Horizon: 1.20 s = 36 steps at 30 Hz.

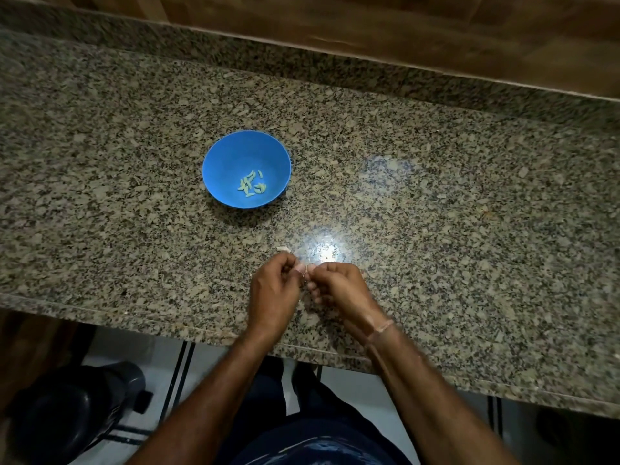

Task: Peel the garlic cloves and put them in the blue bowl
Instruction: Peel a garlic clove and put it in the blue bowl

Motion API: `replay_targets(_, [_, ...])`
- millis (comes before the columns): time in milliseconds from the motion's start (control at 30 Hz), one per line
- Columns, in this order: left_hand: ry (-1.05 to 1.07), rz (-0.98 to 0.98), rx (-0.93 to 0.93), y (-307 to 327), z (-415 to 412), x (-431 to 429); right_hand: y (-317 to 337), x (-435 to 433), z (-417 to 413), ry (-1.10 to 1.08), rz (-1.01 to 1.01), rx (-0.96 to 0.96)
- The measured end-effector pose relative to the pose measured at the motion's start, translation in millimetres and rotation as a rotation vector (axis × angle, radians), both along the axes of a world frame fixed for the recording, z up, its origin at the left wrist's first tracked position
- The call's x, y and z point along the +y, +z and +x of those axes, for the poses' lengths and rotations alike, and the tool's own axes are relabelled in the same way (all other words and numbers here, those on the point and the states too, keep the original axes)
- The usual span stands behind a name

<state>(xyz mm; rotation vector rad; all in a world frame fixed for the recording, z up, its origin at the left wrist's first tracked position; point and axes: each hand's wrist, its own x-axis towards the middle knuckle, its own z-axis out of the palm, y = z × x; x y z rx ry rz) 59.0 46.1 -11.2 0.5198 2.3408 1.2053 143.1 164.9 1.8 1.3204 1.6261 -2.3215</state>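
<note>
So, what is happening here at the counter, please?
A person stands at a granite counter and pinches a small pale piece, apparently a garlic clove, between the left hand and the right hand, near the front edge. It looks like peeling in progress. Farther back, the blue bowl already holds several peeled cloves. A scrap of skin lies on the counter just beyond the hands.

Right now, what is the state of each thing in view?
Blue bowl: upright on the counter, holds peeled cloves.
Peeled cloves: lying at the bowl's bottom.
Garlic clove: pinched between both hands, mostly hidden.
Left hand: fingers curled, pinching the clove.
Right hand: fingers curled, pinching the clove.
Pale scrap: loose on the counter, beyond the hands.
</note>
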Motion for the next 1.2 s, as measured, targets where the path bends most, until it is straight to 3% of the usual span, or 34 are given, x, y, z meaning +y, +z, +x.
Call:
replay_targets(33, [-0.063,-0.018,0.128,-1,0,-1,2,1,0,-0.022,-0.139,-0.029])
replay_targets(67, [-0.099,-0.027,0.167,0,0,-1,1,0,0,-0.022,-0.156,-0.049])
replay_targets(100, [-0.095,-0.035,0.101,-1,-1,-1,-1,-2,1,0.000,-0.048,-0.044])
replay_targets(200, [0.069,-0.014,-0.548,-3,-9,4,-14,-8,5,0.198,0.759,-0.010])
replay_targets(267, [0.137,0.022,-0.837,-1,-11,5,-20,-8,5,0.280,1.005,0.028])
replay_targets(300, [0.123,0.024,-0.832,1,-10,5,-19,-7,3,0.287,0.989,0.033])
replay_targets(333, [0.070,0.001,-0.704,3,-8,5,-17,-5,2,0.261,0.885,0.028])
replay_targets(433, [-0.108,-0.050,-0.038,7,-1,2,-1,-5,0,0.032,0.191,0.011])
replay_targets(467, [-0.153,-0.038,0.080,8,1,1,3,-5,-1,-0.019,-0.019,-0.001])
replay_targets(500, [-0.185,-0.041,0.130,6,1,1,3,-6,-1,-0.028,-0.105,-0.019])
replay_targets(533, [-0.201,-0.051,0.097,3,-1,0,1,-7,0,-0.014,-0.080,-0.027])
replay_targets(567, [-0.193,-0.058,-0.010,2,-2,-1,-1,-10,0,0.028,0.067,-0.028])
replay_targets(667, [-0.061,0.011,-0.568,6,-3,-2,-9,-17,1,0.181,0.720,-0.042])
replay_targets(700, [-0.063,0.010,-0.574,8,-3,-2,-9,-19,-1,0.171,0.767,-0.039])
replay_targets(800, [-0.184,-0.065,-0.119,8,-1,-3,-8,-16,-4,0.054,0.503,-0.064])
replay_targets(867, [-0.202,-0.061,0.039,4,-3,-4,-5,-15,-5,0.044,0.364,-0.094])
replay_targets(1067, [-0.156,-0.122,0.053,-3,-8,-12,-3,-14,1,0.109,0.226,0.012])
replay_targets(1200, [-0.156,-0.170,0.136,3,-10,-14,-5,-12,0,0.166,0.382,0.011])
